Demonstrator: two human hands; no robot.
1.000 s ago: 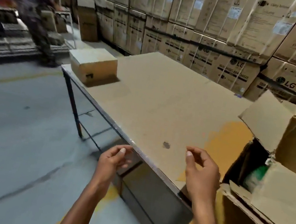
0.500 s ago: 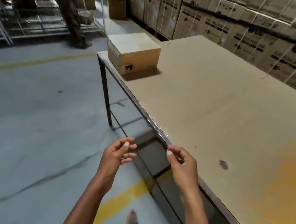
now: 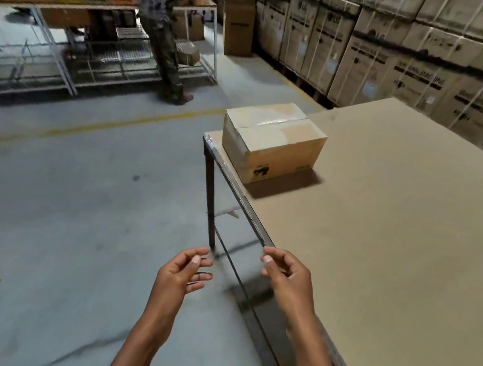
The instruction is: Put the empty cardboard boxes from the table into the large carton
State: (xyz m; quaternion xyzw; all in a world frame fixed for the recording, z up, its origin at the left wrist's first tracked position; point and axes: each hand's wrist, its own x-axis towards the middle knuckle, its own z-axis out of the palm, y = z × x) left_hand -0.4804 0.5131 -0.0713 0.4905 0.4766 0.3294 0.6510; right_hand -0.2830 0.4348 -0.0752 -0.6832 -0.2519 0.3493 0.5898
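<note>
Warehouse table (image 3: 398, 237), one box (image 3: 273, 142) left on its far corner.
Left hand (image 3: 181, 274) and right hand (image 3: 287, 279) hover at the near edge, fingers loosely curled, holding nothing; the box is untouched, and the carton is out of view.

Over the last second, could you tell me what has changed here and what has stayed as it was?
The view swung left along the table: the large open carton at its right end went out of frame, and the closed cardboard box at the far corner now looks closer. Nothing was gripped or released. The left hand and right hand remain empty, fingers loosely curled, raised before the table edge; the box sits unmoved.
</note>
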